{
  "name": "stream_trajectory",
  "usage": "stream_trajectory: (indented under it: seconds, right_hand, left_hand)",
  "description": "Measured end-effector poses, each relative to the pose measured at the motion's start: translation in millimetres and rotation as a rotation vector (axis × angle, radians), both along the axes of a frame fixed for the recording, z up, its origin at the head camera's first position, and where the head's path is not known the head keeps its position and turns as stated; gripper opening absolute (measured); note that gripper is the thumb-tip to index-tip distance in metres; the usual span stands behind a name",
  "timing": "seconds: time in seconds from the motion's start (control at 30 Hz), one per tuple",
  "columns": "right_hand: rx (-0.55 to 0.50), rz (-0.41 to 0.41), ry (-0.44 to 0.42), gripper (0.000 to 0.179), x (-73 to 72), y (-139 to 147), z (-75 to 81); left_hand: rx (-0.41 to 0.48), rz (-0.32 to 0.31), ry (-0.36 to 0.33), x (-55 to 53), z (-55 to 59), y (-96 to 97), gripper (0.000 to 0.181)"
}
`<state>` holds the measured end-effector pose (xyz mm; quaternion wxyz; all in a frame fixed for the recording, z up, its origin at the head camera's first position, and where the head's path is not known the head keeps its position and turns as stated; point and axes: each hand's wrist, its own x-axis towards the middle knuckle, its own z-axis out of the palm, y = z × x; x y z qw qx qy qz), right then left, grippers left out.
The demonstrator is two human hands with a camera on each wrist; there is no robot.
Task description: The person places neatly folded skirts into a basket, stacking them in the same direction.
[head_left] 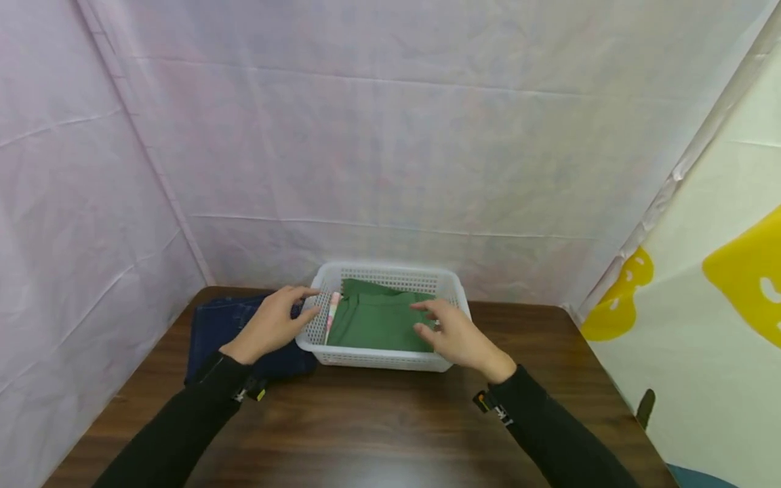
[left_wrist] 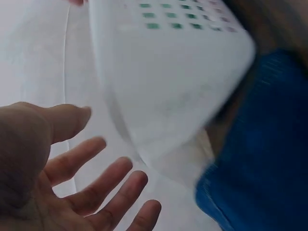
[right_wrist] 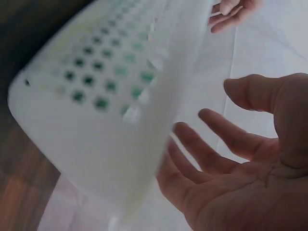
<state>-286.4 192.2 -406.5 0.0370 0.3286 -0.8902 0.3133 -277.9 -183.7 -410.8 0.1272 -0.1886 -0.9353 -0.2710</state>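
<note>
A white perforated plastic basket stands at the far side of the table, with a folded green garment in it. At its left inside wall shows a strip of pink and white patterned cloth. My left hand hovers by the left rim, fingers spread and holding nothing. Over the right side of the basket is my right hand, its fingers also apart and free of any object. In both wrist views the hands appear close beside the basket wall, fingers loosely extended.
Folded dark blue jeans lie on the brown wooden table left of the basket, partly under my left forearm in the head view. A pale cloth wall rises right behind the table. Yellow shapes mark the right-hand curtain.
</note>
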Motion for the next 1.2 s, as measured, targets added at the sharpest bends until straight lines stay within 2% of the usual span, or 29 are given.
stream_trajectory:
  seconds: [0.1,0.2,0.33,0.4,0.5,0.6,0.73,0.83,1.0,1.2]
  right_hand:
    - [-0.02,0.027,0.129,0.04,14.0,-5.0,-10.3]
    - [-0.053,0.05,0.245,0.039,23.8,-11.2,-20.5]
    - [-0.092,0.086,0.329,0.038,33.0,-19.9,-32.2]
    - [-0.097,0.101,0.34,0.039,37.2,-24.1,-36.7]
    - [-0.097,0.131,0.342,0.041,44.2,-30.3,-42.1]
    - [-0.111,0.189,0.376,0.042,51.4,-36.6,-46.9]
    - [-0.131,0.289,0.482,0.041,60.1,-46.4,-53.6]
    - [-0.104,0.346,0.513,0.044,66.6,-53.0,-58.9]
    - [-0.006,0.362,0.438,0.046,73.9,-59.9,-66.1]
    - [0.115,0.385,0.359,0.05,73.7,-69.2,-71.7]
  left_hand:
    - [0.012,0.069,-0.012,6.9,-12.5,-19.2,0.048]
    - [-0.028,0.139,-0.044,9.2,-24.8,-41.1,0.051]
    - [-0.149,0.235,-0.133,8.2,-42.0,-70.5,0.06]
    - [-0.203,0.25,-0.191,7.7,-50.6,-83.3,0.064]
    - [-0.258,0.227,-0.227,7.6,-61.7,-99.9,0.067]
    - [-0.286,0.188,-0.217,10.1,-68.0,-111.3,0.068]
    - [-0.295,0.156,-0.192,18.3,-69.6,-119.0,0.069]
    - [-0.288,0.135,-0.187,28.5,-68.4,-123.9,0.069]
    - [-0.267,0.092,-0.178,48.9,-66.3,-135.5,0.068]
    - [-0.241,0.033,-0.174,71.6,-65.5,-149.0,0.064]
